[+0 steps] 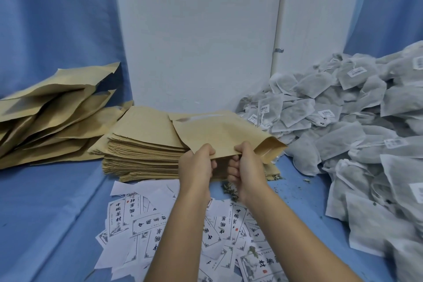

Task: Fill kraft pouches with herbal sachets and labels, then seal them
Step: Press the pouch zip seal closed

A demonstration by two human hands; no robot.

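Both hands hold one kraft pouch (223,134) by its near edge, above the stack of flat empty pouches (142,151). My left hand (198,163) pinches the edge with thumb on top and fingers curled under. My right hand (243,165) grips the same edge a little to the right. The pouch's right end gapes slightly. A large heap of grey-white herbal sachets (357,135) fills the right side. White printed labels (160,231) lie scattered on the blue surface under my forearms.
A loose pile of bulkier kraft pouches (52,117) lies at the left against the blue cloth. A white panel (196,34) stands behind the stack. Bits of dried herb (229,188) are strewn near the labels.
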